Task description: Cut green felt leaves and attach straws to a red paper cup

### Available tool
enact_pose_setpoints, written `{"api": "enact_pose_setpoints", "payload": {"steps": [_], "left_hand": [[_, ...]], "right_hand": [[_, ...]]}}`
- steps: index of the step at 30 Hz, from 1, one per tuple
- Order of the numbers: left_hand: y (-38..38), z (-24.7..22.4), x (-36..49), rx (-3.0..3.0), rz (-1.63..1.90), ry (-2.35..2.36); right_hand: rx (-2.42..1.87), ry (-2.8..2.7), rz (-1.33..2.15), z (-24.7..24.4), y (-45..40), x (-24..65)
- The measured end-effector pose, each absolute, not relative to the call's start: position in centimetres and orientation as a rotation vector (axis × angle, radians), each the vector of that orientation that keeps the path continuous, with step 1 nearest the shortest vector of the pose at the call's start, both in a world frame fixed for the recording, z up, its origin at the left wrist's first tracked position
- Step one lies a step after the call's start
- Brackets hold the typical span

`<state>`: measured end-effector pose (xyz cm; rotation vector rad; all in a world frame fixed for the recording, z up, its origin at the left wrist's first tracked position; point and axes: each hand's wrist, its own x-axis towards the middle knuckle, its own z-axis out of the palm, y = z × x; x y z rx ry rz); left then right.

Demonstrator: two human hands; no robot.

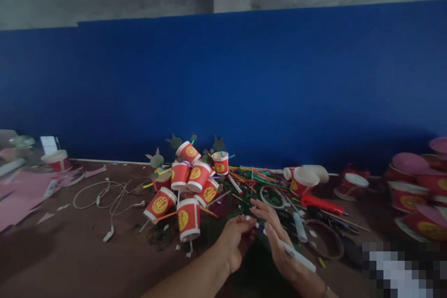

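Note:
My right hand [279, 242] has a white marker pen [299, 258] lying across it, held between thumb and fingers, with its purple end toward the left hand. The fingers of that hand are fairly straight and close together. My left hand [235, 240] is closed in a pinch on a small white piece [250, 219] right at the marker's purple end. I cannot tell whether the piece is the pen's cap. Left of both hands is a pile of red-and-white paper cups [188, 219], with coloured sticks and cut-out animal heads [157, 158] on some.
Coloured pipe cleaners [251, 177], a tape ring [272, 197], another ring [324, 240] and a red-handled tool [323, 202] lie beyond and right. White earphones [109, 233] and pink paper [26, 191] are left. More cups [408, 195] stand far right, before a blue wall [223, 79].

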<state>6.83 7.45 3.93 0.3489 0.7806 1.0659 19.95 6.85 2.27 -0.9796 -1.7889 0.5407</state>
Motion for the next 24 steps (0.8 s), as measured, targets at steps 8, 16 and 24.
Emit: {"api": "enact_pose_setpoints", "payload": {"steps": [8,16,24], "left_hand": [[5.4,3.8,5.7,0.869,0.975,0.788],[2.4,-0.2,3.6,2.726,0.337,0.986],[1.4,-2.4,4.9,3.090,0.373,0.971]], "right_hand": [[-1.256,-1.418,0.681,6.2,7.2,19.0],[-1.768,-2.072,0.083,5.5,13.6,17.9],[-1.525,-2.201,0.048,5.7,10.1,19.4]]}}
